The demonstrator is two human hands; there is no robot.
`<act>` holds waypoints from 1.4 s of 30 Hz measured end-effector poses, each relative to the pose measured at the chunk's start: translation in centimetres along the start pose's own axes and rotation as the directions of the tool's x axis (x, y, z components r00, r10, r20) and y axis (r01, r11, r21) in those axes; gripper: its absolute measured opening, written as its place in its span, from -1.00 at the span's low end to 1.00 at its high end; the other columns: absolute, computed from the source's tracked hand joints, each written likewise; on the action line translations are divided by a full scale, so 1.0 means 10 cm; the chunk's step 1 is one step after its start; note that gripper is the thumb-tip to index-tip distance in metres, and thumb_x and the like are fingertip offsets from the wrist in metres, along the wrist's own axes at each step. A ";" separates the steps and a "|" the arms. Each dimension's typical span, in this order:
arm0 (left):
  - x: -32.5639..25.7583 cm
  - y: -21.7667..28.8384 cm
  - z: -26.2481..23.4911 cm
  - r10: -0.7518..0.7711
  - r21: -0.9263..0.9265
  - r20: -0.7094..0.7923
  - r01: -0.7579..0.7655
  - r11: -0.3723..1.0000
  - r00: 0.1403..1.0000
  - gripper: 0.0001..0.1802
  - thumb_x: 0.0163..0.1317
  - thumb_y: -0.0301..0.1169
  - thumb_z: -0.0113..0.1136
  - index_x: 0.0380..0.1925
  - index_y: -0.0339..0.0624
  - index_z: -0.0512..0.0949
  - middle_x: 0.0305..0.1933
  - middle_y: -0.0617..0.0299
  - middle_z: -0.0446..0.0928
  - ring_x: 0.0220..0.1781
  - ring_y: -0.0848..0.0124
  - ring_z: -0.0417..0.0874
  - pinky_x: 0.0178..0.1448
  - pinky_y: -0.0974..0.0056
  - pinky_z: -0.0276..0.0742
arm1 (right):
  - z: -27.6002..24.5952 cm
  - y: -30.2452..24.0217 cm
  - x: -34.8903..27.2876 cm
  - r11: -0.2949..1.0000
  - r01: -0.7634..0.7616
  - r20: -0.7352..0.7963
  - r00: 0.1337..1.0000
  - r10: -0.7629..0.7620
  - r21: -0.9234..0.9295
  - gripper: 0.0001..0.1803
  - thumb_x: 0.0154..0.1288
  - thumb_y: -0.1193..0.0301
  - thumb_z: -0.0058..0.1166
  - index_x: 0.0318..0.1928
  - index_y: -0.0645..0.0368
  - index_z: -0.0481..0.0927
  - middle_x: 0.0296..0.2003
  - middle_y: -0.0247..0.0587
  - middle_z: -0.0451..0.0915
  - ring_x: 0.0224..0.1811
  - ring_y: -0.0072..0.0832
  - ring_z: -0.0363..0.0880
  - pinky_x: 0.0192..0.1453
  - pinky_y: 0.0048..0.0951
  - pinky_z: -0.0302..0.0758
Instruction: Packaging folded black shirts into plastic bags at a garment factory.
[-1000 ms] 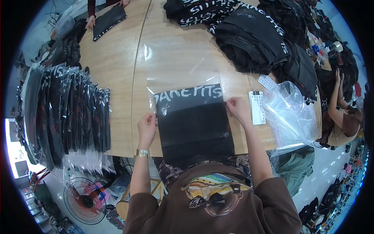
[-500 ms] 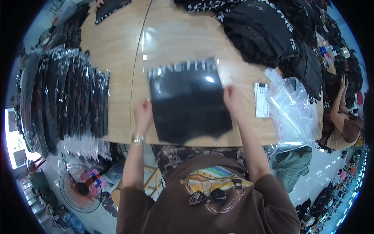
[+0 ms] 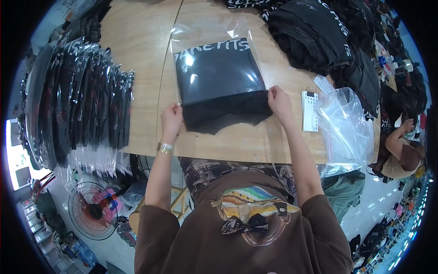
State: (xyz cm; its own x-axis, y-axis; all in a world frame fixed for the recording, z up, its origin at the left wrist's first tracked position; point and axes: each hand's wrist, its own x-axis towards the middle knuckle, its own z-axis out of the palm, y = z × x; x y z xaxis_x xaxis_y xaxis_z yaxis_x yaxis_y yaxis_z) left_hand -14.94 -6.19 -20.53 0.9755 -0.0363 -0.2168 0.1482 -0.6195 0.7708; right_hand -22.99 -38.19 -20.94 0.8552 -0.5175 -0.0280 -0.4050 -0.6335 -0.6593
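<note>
Item 1: folded black garment with white lettering (image 3: 219,77), mostly inside clear plastic sleeve (image 3: 205,36), lying flat mid wooden table (image 3: 137,55). A second ago I see it lifted off table and blurred; now settled, near hem still sticking out of sleeve mouth.
Item 2: left hand (image 3: 171,119), fingers pinched on sleeve's near-left corner.
Item 3: right hand (image 3: 279,101), pinching near-right corner.
Item 4: row of bagged black garments (image 3: 77,100), left.
Item 5: loose clear bags (image 3: 344,128), right.

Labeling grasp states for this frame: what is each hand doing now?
Left hand: closed, pinching the clear plastic bag around the folded black garment.
Right hand: closed, pinching the bag's other edge.
</note>
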 end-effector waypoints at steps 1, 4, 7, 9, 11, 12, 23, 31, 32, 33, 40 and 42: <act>-0.02 -0.05 0.00 0.015 0.013 0.006 -0.015 1.000 1.000 -0.76 0.22 -0.36 -0.05 -0.46 -0.34 0.47 -0.67 0.07 0.46 -0.61 0.29 0.51 -0.46 0.24 0.37 | -0.01 0.00 0.00 0.994 0.011 0.040 0.999 -0.007 -0.108 -0.79 0.24 0.36 -0.13 -0.30 0.26 0.48 -0.47 0.14 0.53 -0.34 0.03 0.52 -0.27 -0.11 0.43; -0.25 -0.02 -0.04 0.071 0.160 -0.064 -0.060 0.985 0.995 -0.87 0.14 -0.45 0.00 -0.36 -0.30 0.45 -0.42 0.02 0.50 -0.37 0.18 0.53 -0.28 0.14 0.41 | -0.11 -0.16 -0.33 0.996 0.077 -0.108 0.991 -0.081 -0.045 -0.81 0.16 0.36 -0.03 -0.26 0.20 0.49 -0.29 0.07 0.51 -0.20 -0.06 0.50 -0.18 -0.16 0.42; -0.46 0.19 -0.02 0.273 0.304 -0.158 -0.217 0.928 0.949 -0.76 0.02 -0.50 0.08 -0.24 -0.18 0.42 -0.10 -0.04 0.41 -0.05 0.05 0.42 -0.03 0.05 0.35 | -0.09 -0.22 -0.60 0.937 0.345 -0.107 0.931 -0.349 -0.053 -0.76 0.08 0.36 0.07 -0.21 0.14 0.48 -0.16 -0.03 0.47 -0.06 -0.14 0.44 -0.05 -0.19 0.37; -0.51 0.36 0.08 0.691 0.401 -0.022 -0.627 0.668 0.722 -0.73 -0.01 -0.44 0.16 -0.25 -0.15 0.43 -0.07 -0.02 0.40 0.05 0.05 0.37 0.09 0.08 0.31 | -0.04 -0.30 -0.68 0.816 0.575 -0.040 0.816 -0.577 -0.064 -0.70 0.03 0.36 0.11 -0.18 0.11 0.46 -0.13 -0.09 0.44 0.01 -0.17 0.40 0.03 -0.19 0.32; -0.63 0.56 0.20 0.726 0.358 0.134 -0.716 0.600 0.675 -0.74 -0.02 -0.42 0.19 -0.27 -0.15 0.43 -0.06 -0.02 0.41 0.11 0.04 0.34 0.14 0.07 0.26 | 0.03 -0.38 -0.67 0.555 0.832 0.173 0.551 -0.817 -0.028 -0.65 -0.02 0.36 0.13 -0.17 0.10 0.42 -0.20 -0.13 0.46 0.04 -0.16 0.38 0.13 -0.14 0.23; -0.66 0.61 0.21 0.741 0.300 0.282 -0.790 0.535 0.609 -0.74 -0.03 -0.41 0.21 -0.30 -0.15 0.44 -0.06 -0.02 0.41 0.17 0.03 0.30 0.18 0.06 0.22 | 0.08 -0.39 -0.65 0.557 0.830 0.164 0.553 -0.817 -0.028 -0.65 -0.02 0.36 0.13 -0.17 0.10 0.42 -0.20 -0.13 0.46 0.04 -0.16 0.38 0.13 -0.14 0.23; 0.15 0.68 0.21 0.498 0.258 0.387 -0.609 0.750 0.776 -0.86 0.23 -0.36 -0.04 -0.30 -0.18 0.36 -0.43 -0.09 0.52 -0.29 -0.07 0.52 -0.28 -0.06 0.39 | 0.23 -0.88 0.00 0.826 0.555 0.436 0.723 -0.536 0.094 -0.74 0.11 0.29 0.07 -0.23 0.14 0.42 -0.25 -0.08 0.48 -0.08 -0.23 0.48 -0.09 -0.21 0.46; 0.29 0.78 0.26 0.499 0.195 0.499 -0.653 0.731 0.708 -0.65 0.06 -0.31 0.21 -0.17 -0.19 0.42 -0.44 -0.01 0.53 -0.35 0.03 0.55 -0.24 0.14 0.42 | 0.59 -0.91 0.44 0.792 0.559 0.569 0.744 -0.351 -0.243 -0.66 0.00 0.24 0.12 -0.20 0.13 0.56 -0.23 -0.04 0.53 -0.14 -0.12 0.54 -0.08 -0.22 0.49; 0.26 0.84 0.25 0.434 0.251 0.541 -0.631 0.734 0.721 -0.51 -0.09 -0.36 0.32 -0.11 -0.24 0.44 -0.20 -0.07 0.53 -0.12 -0.01 0.53 -0.03 0.09 0.43 | 0.58 -0.95 0.45 0.787 0.557 0.591 0.738 -0.324 -0.265 -0.65 0.03 0.24 0.09 -0.17 0.13 0.56 -0.19 -0.01 0.55 -0.13 -0.11 0.55 -0.08 -0.21 0.50; 0.30 0.80 0.26 0.430 0.254 0.549 -0.633 0.731 0.717 -0.51 -0.09 -0.36 0.32 -0.11 -0.24 0.44 -0.20 -0.07 0.53 -0.12 -0.01 0.53 -0.03 0.09 0.43 | 0.57 -0.99 0.47 0.794 0.550 0.590 0.741 -0.321 -0.260 -0.65 0.03 0.24 0.09 -0.17 0.13 0.56 -0.19 -0.01 0.55 -0.13 -0.11 0.55 -0.08 -0.21 0.50; 0.55 0.86 0.20 0.411 0.308 0.558 -0.640 0.704 0.721 -0.64 -0.08 -0.57 0.19 -0.18 -0.35 0.51 -0.22 0.01 0.53 -0.20 0.13 0.55 -0.05 0.26 0.41 | 0.48 -1.03 0.48 0.817 0.558 0.594 0.709 -0.380 -0.143 -0.48 -0.14 0.15 0.24 -0.09 0.05 0.54 -0.16 -0.07 0.55 -0.06 -0.17 0.51 0.01 -0.25 0.45; 0.66 0.87 0.19 0.380 0.294 0.607 -0.642 0.708 0.698 -0.66 -0.06 -0.57 0.17 -0.18 -0.35 0.51 -0.24 0.05 0.54 -0.22 0.20 0.56 -0.07 0.28 0.41 | 0.54 -1.05 0.53 0.829 0.538 0.626 0.702 -0.340 -0.154 -0.50 -0.14 0.19 0.22 -0.09 0.04 0.54 -0.15 -0.08 0.56 -0.06 -0.18 0.52 0.01 -0.27 0.45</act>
State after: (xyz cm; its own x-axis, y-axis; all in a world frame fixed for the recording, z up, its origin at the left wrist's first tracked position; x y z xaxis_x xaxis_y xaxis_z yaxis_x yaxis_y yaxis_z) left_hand -7.52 -13.34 -16.39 0.6385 -0.7370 -0.2217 -0.5688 -0.6460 0.5091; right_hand -12.44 -31.16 -18.18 0.9402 0.2122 -0.2663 0.0750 -0.8919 -0.4459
